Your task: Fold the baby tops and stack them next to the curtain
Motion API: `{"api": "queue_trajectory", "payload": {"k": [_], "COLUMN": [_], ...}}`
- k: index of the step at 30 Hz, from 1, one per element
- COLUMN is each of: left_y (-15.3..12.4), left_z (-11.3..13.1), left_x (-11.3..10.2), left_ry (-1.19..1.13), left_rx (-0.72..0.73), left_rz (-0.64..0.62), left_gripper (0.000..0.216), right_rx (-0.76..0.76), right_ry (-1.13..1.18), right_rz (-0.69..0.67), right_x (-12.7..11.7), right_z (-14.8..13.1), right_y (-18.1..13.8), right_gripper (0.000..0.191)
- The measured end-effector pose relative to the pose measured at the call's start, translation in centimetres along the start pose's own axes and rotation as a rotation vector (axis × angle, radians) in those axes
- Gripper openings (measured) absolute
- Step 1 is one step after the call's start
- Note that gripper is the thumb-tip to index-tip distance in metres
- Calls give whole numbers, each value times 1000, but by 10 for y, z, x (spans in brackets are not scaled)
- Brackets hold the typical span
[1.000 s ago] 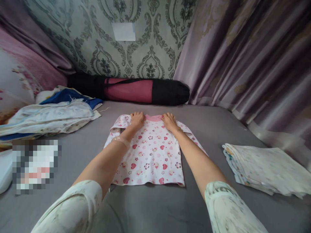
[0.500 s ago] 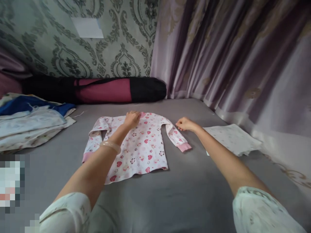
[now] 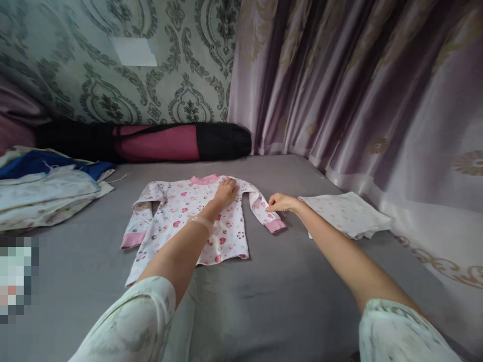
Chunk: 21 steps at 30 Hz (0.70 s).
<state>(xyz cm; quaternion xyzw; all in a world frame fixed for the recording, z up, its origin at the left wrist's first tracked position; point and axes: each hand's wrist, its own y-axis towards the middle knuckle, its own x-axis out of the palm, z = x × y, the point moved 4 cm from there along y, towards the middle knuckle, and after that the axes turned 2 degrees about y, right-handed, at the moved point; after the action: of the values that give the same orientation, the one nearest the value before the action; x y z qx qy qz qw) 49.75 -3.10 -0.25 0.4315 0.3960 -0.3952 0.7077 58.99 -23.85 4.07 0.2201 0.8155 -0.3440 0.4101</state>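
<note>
A small long-sleeved shirt (image 3: 230, 226), white with pink hearts and flowers, lies spread on the grey sheet. It has a pink collar and pink cuffs. Pressed on its shoulder area, right of the collar, is my left hand (image 3: 226, 192), fingers lying flat. My right hand (image 3: 282, 202) has its fingertips pinched at the edge of the right-hand sleeve (image 3: 260, 205), just above the cuff. The left-hand sleeve is bent and points toward me. My left forearm, with a pale bangle (image 3: 202, 221), hides part of the shirt's lower body.
A folded white patterned cloth (image 3: 349, 215) lies to the right, beyond my right wrist. Heaped clothes (image 3: 56, 188) are at the left. A long black and maroon bag (image 3: 158, 143) lies along the wall, and purple curtains (image 3: 302, 75) hang at the right.
My left hand has moved right across the shirt from the collar to the shoulder, uncovering the collar. My right hand, formerly beside the sleeve, is now at its edge near the cuff.
</note>
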Motion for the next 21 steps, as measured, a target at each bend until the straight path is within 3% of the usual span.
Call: {"api": "queue_trajectory", "payload": {"k": [6, 15, 18, 21], "left_y": [-7, -11, -11, -12], "left_z": [4, 9, 11, 12], "left_x": [-1, -6, -8, -9], "left_ry": [24, 16, 17, 10], "left_rx": [-27, -53, -48, -50], "left_rz": [-2, -96, -116, -128], "left_gripper": [45, 49, 49, 48], "right_rx": [62, -15, -19, 41], "right_ry": [190, -109, -175, -161], "right_rz": [-34, 262, 387, 422], "right_x": [-15, -76, -84, -84], "right_z": [17, 47, 56, 70], "right_y": [12, 55, 62, 63], "right_gripper": [5, 16, 22, 23]}}
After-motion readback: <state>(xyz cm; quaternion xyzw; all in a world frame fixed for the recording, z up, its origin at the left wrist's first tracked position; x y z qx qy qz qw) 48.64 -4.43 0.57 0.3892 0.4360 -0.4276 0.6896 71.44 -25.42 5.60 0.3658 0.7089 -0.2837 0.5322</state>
